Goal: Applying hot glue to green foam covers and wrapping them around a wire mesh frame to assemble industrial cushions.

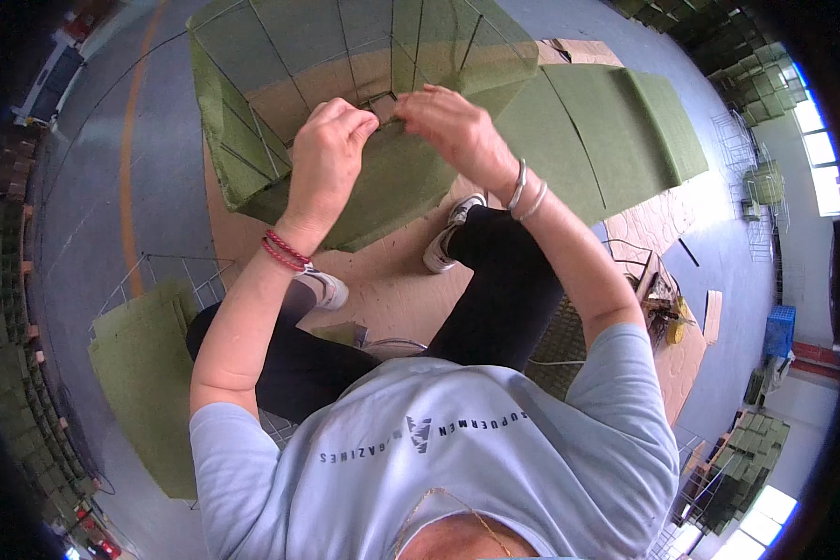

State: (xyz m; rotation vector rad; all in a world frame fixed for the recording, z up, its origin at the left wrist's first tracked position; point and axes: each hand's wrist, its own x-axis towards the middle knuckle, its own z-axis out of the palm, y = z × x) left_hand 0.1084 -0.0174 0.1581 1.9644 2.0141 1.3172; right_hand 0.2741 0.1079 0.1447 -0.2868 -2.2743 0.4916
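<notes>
In front of me stands a box-shaped wire frame [344, 39] with green mesh fabric [373, 191] over its sides. Both my hands are raised at its near edge, close together. My left hand [327, 154] is closed, thumb and fingertips pinched together; whatever they hold is too small to make out. Just right of it is my right hand [450, 131], fingers bent toward the left one and smeared by motion, so its grip is unclear. A long green fabric panel [569, 131] extends from the frame to the right.
Cardboard [383, 289] covers the floor between my feet. Beside my left leg lie green fabric sheets [145, 373] near a wire frame. Tools with a yellow part [679, 322] sit by my right elbow. A blue crate [780, 329] and stacked green goods [742, 467] stand farther right.
</notes>
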